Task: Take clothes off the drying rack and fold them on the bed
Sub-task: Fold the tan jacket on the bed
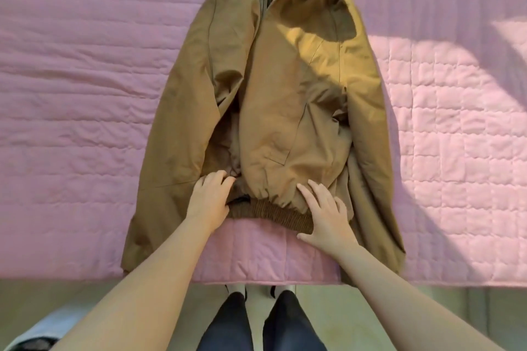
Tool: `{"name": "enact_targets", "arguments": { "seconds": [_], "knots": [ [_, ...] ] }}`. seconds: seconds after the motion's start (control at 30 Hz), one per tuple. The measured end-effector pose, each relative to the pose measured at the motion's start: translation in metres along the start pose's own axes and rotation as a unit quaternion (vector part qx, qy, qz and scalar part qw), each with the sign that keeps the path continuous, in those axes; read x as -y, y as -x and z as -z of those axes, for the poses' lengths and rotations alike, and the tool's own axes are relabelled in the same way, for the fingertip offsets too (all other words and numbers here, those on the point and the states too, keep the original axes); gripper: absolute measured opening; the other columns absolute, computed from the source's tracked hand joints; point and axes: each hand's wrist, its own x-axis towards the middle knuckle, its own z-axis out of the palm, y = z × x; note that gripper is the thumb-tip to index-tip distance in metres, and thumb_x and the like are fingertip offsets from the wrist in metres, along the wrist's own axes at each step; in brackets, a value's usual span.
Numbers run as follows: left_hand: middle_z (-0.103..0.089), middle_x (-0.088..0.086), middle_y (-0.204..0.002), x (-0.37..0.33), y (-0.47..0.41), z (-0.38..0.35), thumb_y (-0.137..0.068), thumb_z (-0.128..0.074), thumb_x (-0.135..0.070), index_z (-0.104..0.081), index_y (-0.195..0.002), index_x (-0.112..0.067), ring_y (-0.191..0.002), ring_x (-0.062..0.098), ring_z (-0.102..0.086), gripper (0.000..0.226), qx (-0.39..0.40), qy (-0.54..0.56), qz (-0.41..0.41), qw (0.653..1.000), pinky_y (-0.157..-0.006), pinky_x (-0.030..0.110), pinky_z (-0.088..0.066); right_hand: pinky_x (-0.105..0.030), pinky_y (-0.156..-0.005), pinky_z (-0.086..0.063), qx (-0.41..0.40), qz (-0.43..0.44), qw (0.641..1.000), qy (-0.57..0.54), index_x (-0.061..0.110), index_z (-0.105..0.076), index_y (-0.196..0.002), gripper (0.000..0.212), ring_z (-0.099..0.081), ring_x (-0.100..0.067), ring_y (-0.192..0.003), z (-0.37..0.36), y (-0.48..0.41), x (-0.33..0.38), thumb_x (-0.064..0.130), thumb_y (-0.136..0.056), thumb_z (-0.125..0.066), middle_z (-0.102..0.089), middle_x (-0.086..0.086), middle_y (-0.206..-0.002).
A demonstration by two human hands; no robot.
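A tan-brown jacket (273, 100) lies spread on the pink quilted bed (74, 94), collar away from me and ribbed hem (271, 212) toward me. Its zip front is partly open on the left side. Both sleeves lie down along the body, their ends reaching the near edge of the bed. My left hand (209, 198) rests on the hem's left end, fingers bent onto the fabric; a grip cannot be made out. My right hand (325, 214) lies flat with spread fingers on the hem's right end.
The bed's near edge (256, 282) runs across the lower part of the view. Below it are the floor and my legs in dark trousers (262, 322). A patch of sunlight (445, 122) falls on the quilt to the right. A pale object (42, 330) sits at bottom left.
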Motion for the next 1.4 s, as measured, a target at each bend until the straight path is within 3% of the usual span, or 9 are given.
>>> {"name": "enact_targets", "arguments": {
  "seconds": [0.07,0.27,0.43,0.6,0.77,0.97,1.17,1.27,1.4],
  "knots": [
    [-0.045,0.003,-0.134,0.007,-0.002,-0.01,-0.076,-0.073,-0.015,-0.044,-0.139,-0.02,-0.12,0.025,-0.047,0.069,-0.011,-0.047,-0.005,0.999,-0.098,0.039,-0.041,-0.052,-0.114,-0.019,-0.003,-0.018,0.999,0.035,0.041,0.0,-0.151,0.108,-0.005,-0.022,-0.148,-0.013,0.002,-0.008,0.024,-0.072,-0.073,-0.003,0.005,-0.159],
    [-0.054,0.007,-0.11,0.03,-0.003,-0.014,-0.083,-0.057,-0.001,-0.051,-0.126,-0.017,-0.094,0.028,-0.055,0.046,-0.059,-0.051,-0.004,0.997,-0.068,0.04,-0.048,-0.042,-0.075,-0.051,-0.155,-0.027,0.987,0.031,0.021,-0.045,-0.135,0.084,-0.053,-0.031,-0.1,-0.018,0.003,-0.045,-0.005,-0.057,-0.063,-0.051,-0.005,-0.123],
    [-0.05,0.013,-0.11,0.081,0.041,-0.02,-0.081,-0.046,0.014,-0.058,-0.108,-0.011,-0.097,0.036,-0.047,0.038,-0.162,0.114,0.107,0.974,-0.075,0.046,-0.044,-0.034,-0.095,-0.041,-0.265,-0.185,0.915,-0.241,0.009,-0.059,-0.116,0.066,-0.053,-0.029,-0.108,-0.003,0.025,-0.105,-0.015,-0.058,-0.038,-0.06,-0.012,-0.114],
    [-0.049,0.01,-0.108,0.099,0.095,-0.039,-0.072,-0.052,0.022,-0.06,-0.101,-0.009,-0.1,0.031,-0.051,0.043,-0.147,0.23,0.211,0.939,-0.077,0.039,-0.043,-0.033,-0.081,-0.041,-0.164,-0.349,0.888,-0.251,0.011,-0.06,-0.105,0.044,-0.055,-0.036,-0.104,-0.016,0.051,-0.125,-0.013,-0.069,-0.055,-0.059,-0.014,-0.104],
    [-0.049,0.013,-0.121,0.085,0.109,-0.047,-0.066,-0.065,0.016,-0.054,-0.127,-0.013,-0.107,0.035,-0.047,0.068,-0.137,0.041,0.106,0.984,-0.081,0.049,-0.048,-0.046,-0.083,-0.049,-0.173,-0.148,0.974,0.019,0.023,-0.042,-0.134,0.088,-0.047,-0.036,-0.11,-0.022,0.052,-0.094,-0.007,-0.056,-0.068,-0.041,-0.011,-0.133],
    [-0.053,0.012,-0.114,0.082,0.097,-0.049,-0.065,-0.068,0.014,-0.051,-0.132,-0.017,-0.096,0.034,-0.053,0.076,-0.091,-0.048,0.028,0.994,-0.071,0.046,-0.052,-0.039,-0.067,-0.042,-0.16,-0.107,0.981,0.019,0.011,-0.054,-0.11,0.044,-0.051,-0.035,-0.092,-0.039,0.053,-0.078,-0.012,-0.073,-0.049,-0.049,-0.011,-0.107],
    [-0.052,0.013,-0.109,0.087,0.117,-0.045,-0.072,-0.065,0.011,-0.061,-0.115,-0.013,-0.094,0.035,-0.045,0.049,-0.171,0.015,0.054,0.984,-0.063,0.045,-0.049,-0.028,-0.077,-0.028,-0.342,-0.326,0.84,-0.268,0.011,-0.044,-0.087,0.04,-0.045,-0.033,-0.097,-0.035,0.077,-0.091,-0.021,-0.064,-0.037,-0.044,-0.012,-0.101],
    [-0.041,0.011,-0.119,0.071,0.127,-0.056,-0.07,-0.058,0.016,-0.055,-0.121,-0.018,-0.103,0.035,-0.044,0.061,-0.161,0.125,0.15,0.967,-0.074,0.049,-0.051,-0.042,-0.079,-0.039,-0.216,-0.345,0.897,-0.173,0.011,-0.046,-0.093,0.037,-0.049,-0.037,-0.091,-0.052,0.091,-0.09,-0.018,-0.07,-0.044,-0.043,-0.017,-0.114],
    [-0.035,0.008,-0.12,0.071,0.126,-0.066,-0.069,-0.052,0.023,-0.057,-0.118,-0.017,-0.101,0.031,-0.051,0.063,-0.16,0.202,0.107,0.96,-0.088,0.042,-0.049,-0.039,-0.063,-0.041,-0.154,-0.251,0.956,-0.014,0.014,-0.047,-0.1,0.042,-0.047,-0.036,-0.09,-0.054,0.095,-0.088,-0.01,-0.067,-0.058,-0.04,-0.011,-0.11]
  ]
}}
